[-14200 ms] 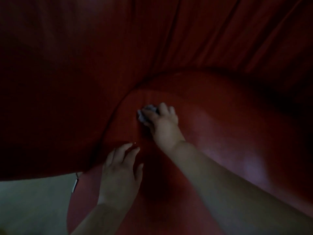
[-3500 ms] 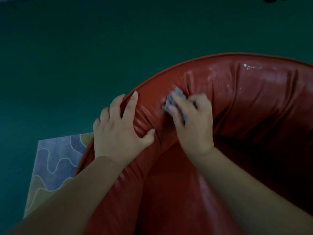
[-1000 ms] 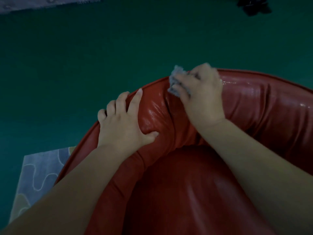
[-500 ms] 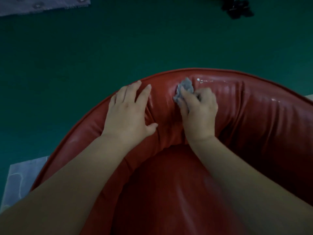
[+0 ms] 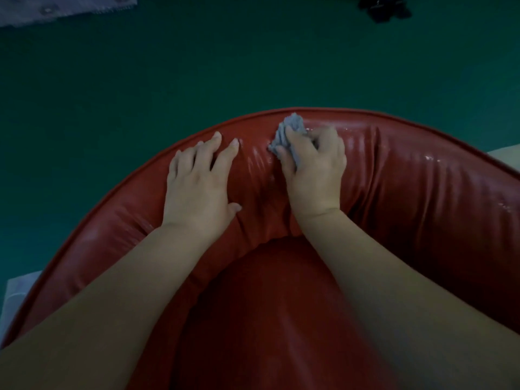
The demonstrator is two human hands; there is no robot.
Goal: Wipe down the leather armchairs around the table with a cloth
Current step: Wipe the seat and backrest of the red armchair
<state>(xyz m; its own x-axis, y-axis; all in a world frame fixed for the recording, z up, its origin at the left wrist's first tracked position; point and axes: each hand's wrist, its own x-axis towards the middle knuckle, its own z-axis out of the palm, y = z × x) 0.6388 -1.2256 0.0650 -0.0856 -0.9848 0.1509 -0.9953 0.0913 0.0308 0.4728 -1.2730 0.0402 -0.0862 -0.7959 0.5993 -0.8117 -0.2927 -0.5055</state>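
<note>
Red leather fills the view: I am bent over one armchair (image 5: 422, 209), and the step in hand is wiping the inner face of its curved backrest, near the top rim. My right hand (image 5: 313, 170) has its grip closed round a bunched grey cloth (image 5: 289, 130), fingers curled over it and pressing it against the leather just below the piped edge. My left hand (image 5: 197, 187) lies beside it, fingers straight and spread flat on the backrest, holding nothing; it seems to steady the soft padding. Wet streaks shine on the leather to the right of the cloth, so that stretch looks already wiped. The patch under and left of my flat hand looks duller. Next, I judge, the cloth should sweep leftward along the rim, which calls for moving the bracing hand aside first. Beyond the chair lies dark green floor (image 5: 168, 80).
</note>
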